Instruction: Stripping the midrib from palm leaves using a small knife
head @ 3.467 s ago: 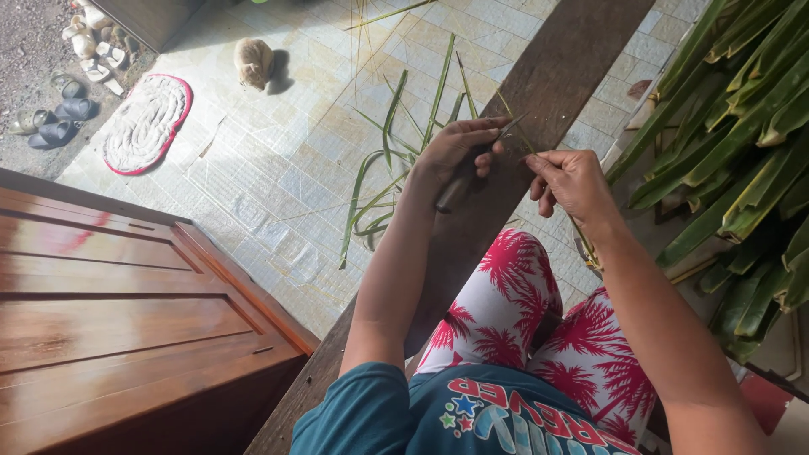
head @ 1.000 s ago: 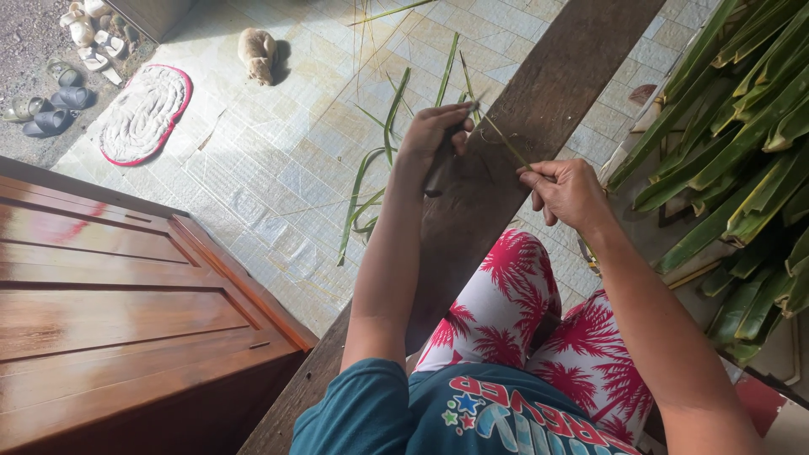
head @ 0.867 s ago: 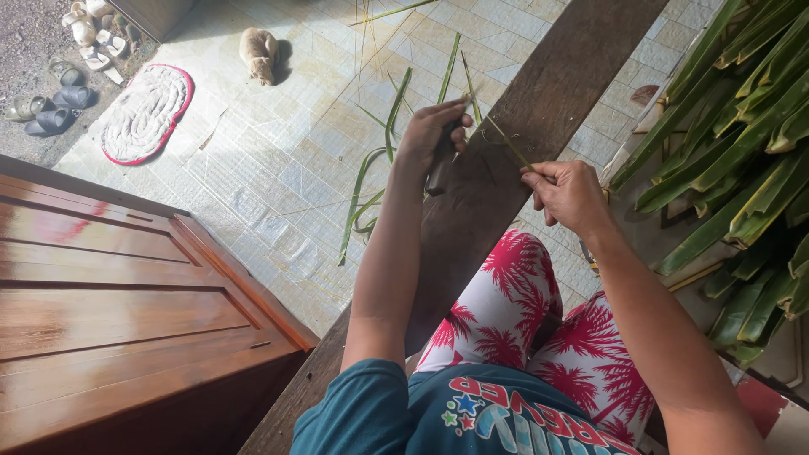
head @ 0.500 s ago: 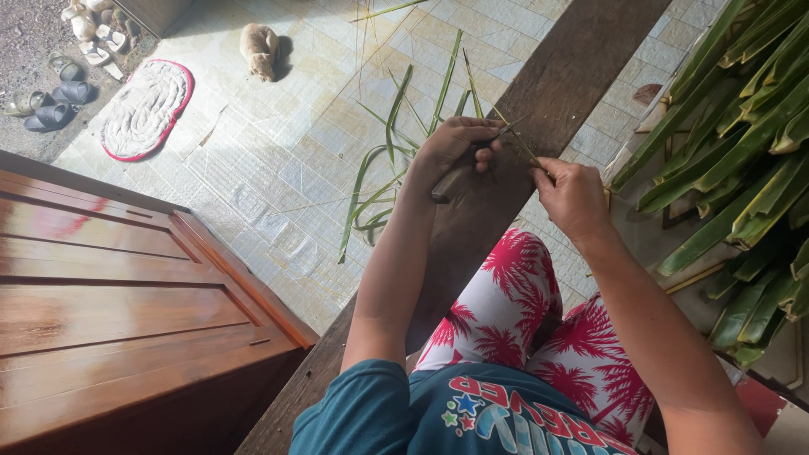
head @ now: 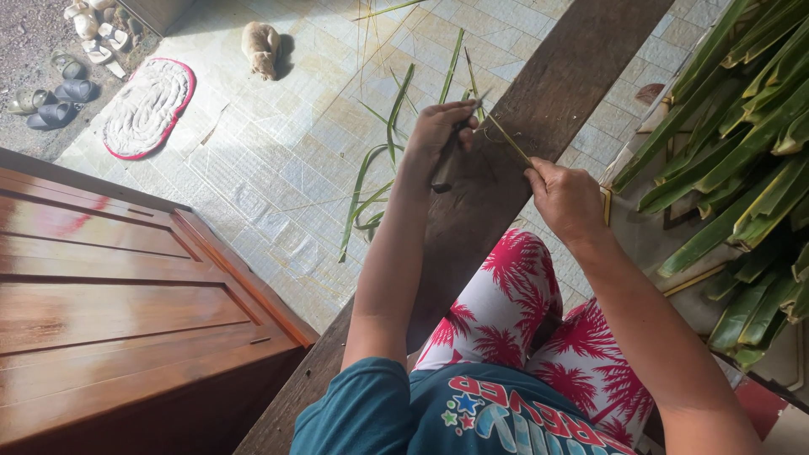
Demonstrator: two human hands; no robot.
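Above pale floor tiles (head: 253, 177) strewn with green leaves (head: 379, 168), the left hand (head: 442, 131) grips a knife (head: 451, 160) while right hand (head: 569, 198) fingers pinch a thin leaf strip (head: 506, 139).

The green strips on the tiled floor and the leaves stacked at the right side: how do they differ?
The green strips are thin, curled and scattered loosely; the stacked leaves are broad, fairly straight and piled together. The strips lie in sun, the leaves partly in shade. Both are long green plant material.

head cam | looks steeply down from above | near lap and hands (single view) | tiled floor (head: 253, 160) beyond
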